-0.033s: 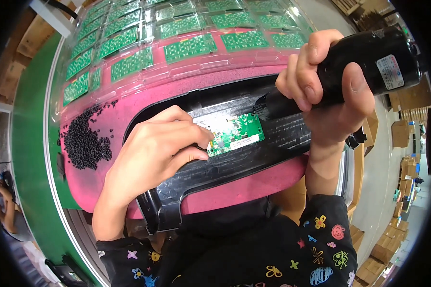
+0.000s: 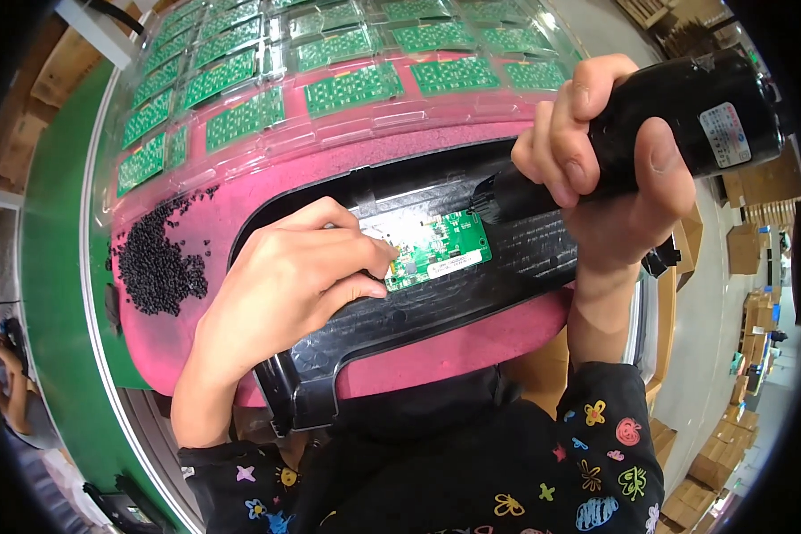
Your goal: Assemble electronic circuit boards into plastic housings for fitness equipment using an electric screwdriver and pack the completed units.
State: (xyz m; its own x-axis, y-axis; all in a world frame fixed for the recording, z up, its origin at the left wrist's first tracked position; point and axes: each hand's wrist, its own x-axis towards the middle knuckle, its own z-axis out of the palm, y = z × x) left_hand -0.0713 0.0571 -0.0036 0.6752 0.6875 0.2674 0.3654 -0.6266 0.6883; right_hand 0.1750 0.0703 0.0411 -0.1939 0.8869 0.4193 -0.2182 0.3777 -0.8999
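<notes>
A black plastic housing (image 2: 400, 320), long and shallow, lies across the pink mat. Inside it sits a green circuit board (image 2: 458, 238) with small parts and a white label strip. My left hand (image 2: 285, 267) is closed at the board's left end, thumb and fingers at its edge; the fingers cover that end. My right hand (image 2: 605, 169) wraps round a thick black electric screwdriver (image 2: 667, 107), held tilted with its narrow end toward the board. That end meets the board's far right corner, where I cannot make out a screw.
Loose small black screws (image 2: 156, 267) lie heaped on the pink mat (image 2: 454, 360) at the left. Clear plastic trays of green circuit boards (image 2: 354, 89) stand at the back. A green surface (image 2: 62, 267) runs along the left; cardboard boxes (image 2: 730, 445) stand at the right.
</notes>
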